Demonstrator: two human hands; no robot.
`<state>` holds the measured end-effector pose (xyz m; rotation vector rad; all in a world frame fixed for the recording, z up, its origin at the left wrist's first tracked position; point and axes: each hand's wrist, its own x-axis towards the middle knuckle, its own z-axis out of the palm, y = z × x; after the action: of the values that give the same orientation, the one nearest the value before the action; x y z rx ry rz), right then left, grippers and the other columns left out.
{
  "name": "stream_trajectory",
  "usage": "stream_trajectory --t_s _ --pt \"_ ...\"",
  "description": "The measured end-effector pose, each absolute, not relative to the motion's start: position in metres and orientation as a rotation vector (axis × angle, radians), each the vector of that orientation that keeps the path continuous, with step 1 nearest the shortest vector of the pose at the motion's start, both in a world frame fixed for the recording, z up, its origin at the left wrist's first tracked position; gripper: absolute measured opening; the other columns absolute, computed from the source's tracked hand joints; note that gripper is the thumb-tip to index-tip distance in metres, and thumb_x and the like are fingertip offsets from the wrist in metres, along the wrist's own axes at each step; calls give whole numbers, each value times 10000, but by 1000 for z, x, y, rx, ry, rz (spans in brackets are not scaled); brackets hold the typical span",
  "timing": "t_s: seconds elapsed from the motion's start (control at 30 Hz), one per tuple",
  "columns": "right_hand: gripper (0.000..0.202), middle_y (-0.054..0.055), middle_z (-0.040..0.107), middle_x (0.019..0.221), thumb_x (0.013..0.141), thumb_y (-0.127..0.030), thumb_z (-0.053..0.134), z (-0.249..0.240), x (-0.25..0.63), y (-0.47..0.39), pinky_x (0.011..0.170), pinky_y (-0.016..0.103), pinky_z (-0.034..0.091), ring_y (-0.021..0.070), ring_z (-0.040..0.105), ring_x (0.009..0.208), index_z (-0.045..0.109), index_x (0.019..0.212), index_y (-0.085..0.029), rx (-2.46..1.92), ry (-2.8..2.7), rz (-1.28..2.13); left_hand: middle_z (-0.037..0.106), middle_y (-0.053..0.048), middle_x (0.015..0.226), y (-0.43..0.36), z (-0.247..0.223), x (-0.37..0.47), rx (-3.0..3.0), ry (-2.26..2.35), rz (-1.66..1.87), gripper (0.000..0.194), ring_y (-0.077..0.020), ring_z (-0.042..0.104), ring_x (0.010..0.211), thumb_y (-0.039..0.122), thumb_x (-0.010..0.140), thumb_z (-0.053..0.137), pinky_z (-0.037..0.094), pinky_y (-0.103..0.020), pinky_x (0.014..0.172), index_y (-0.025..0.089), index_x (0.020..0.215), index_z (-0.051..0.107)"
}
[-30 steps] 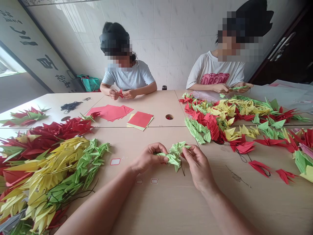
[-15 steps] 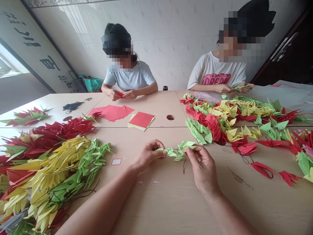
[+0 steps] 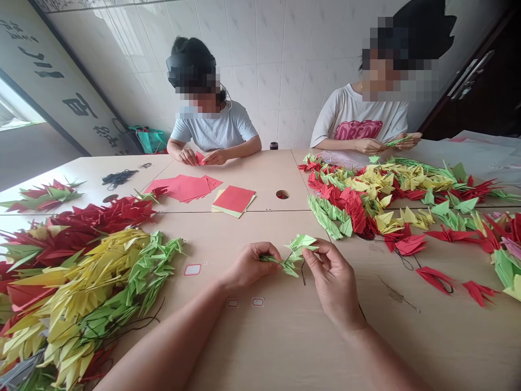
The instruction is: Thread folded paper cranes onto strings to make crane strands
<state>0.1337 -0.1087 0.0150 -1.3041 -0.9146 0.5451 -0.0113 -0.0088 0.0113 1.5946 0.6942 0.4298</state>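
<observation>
Between my two hands, above the middle of the table, is a short string of light green paper cranes [image 3: 290,267] threaded on dark cord. My left hand [image 3: 255,265] is closed around the cranes at the left end, partly hiding them. With thumb and fingertips, my right hand [image 3: 331,271] pinches the edge of the green paper crane [image 3: 302,244] at the right end. A piece of the dark cord [image 3: 303,272] hangs down between the hands, and a dark line also shows by my right wrist.
Piles of yellow cranes [image 3: 93,271] and red cranes [image 3: 93,217] lie left; a mixed heap [image 3: 378,184] lies right. Red paper squares [image 3: 235,199] lie ahead, beside a round table hole [image 3: 282,194]. A needle-like tool [image 3: 402,300] rests right. Two people [image 3: 211,127] sit opposite, handling paper.
My left hand has gathered more of the green cranes into its grip, and my right hand has shifted slightly left and down. The cranes between the hands are closer together.
</observation>
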Motion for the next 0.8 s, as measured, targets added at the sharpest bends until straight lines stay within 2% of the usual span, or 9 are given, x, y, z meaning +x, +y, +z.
stream_trajectory --t_s 0.13,0.3,0.8 --pt "128 56 593 953 783 -323 598 16 134 -109 777 333 489 189 573 883 583 806 -198 -1302 -918 477 515 32 623 -6 10 -12 1529 715 486 173 -65 416 549 288 678 668 323 -198 523 152 742 581" --pt "134 39 575 930 779 -308 604 14 136 -108 786 325 490 176 571 883 543 730 -199 -1318 -878 401 579 7 687 -1 12 -13 1316 683 573 217 -96 517 642 308 661 697 420 -232 631 155 733 562" --pt "116 44 550 929 778 -280 612 9 134 -108 759 316 507 172 572 869 550 712 -205 -1318 -965 396 601 13 721 -4 13 -11 1153 618 606 176 -83 547 633 227 670 709 431 -225 625 153 722 559"
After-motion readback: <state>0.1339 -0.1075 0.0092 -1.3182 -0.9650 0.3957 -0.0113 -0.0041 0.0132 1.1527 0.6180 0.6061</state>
